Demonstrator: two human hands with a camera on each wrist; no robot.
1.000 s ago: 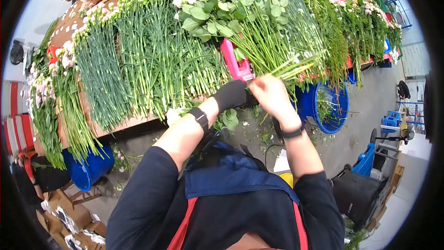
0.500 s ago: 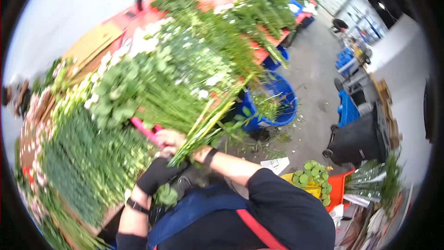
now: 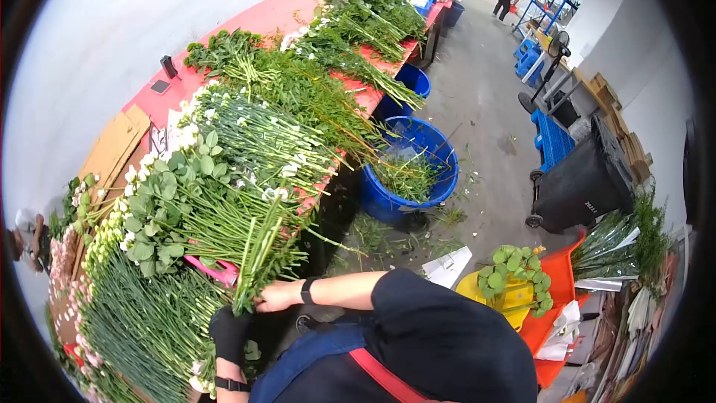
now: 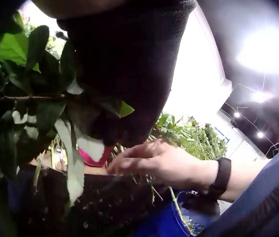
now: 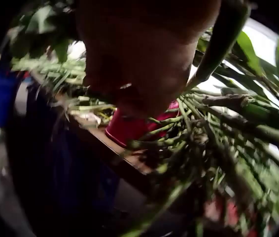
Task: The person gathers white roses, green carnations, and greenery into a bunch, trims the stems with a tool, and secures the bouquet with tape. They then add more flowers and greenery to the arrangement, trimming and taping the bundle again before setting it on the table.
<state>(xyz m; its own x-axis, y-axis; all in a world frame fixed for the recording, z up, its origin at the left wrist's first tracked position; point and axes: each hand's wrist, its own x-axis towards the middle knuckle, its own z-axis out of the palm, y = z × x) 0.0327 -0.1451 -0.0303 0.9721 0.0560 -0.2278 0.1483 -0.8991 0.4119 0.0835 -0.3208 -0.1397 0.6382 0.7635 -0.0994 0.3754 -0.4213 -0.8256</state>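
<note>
My left hand (image 3: 227,328), in a black glove, grips a bundle of leafy green stems (image 3: 257,257) at the table's near edge. The bundle's bare stalks point up and away in the head view. Dark leaves (image 4: 43,118) hang beside the glove in the left wrist view. My bare right hand (image 3: 277,295) is at the bundle's side, close to the glove, fingers bent toward the stalks; I cannot tell whether they pinch anything. Just beyond both hands a pink plastic tool (image 3: 212,269) lies partly covered by stems, and shows as a pink shape (image 5: 124,126) in the right wrist view.
Cut flowers and greenery (image 3: 156,321) lie in rows along the table (image 3: 268,11). A blue tub (image 3: 447,172) with clippings stands on the floor to the right. Beyond are a black wheeled bin (image 3: 578,186), a yellow container (image 3: 485,300) with leaves and an orange one (image 3: 556,265).
The head view has swung to the right, showing more floor and bins. The stem bundle now points more upright in view. My right hand has moved to the bundle's side.
</note>
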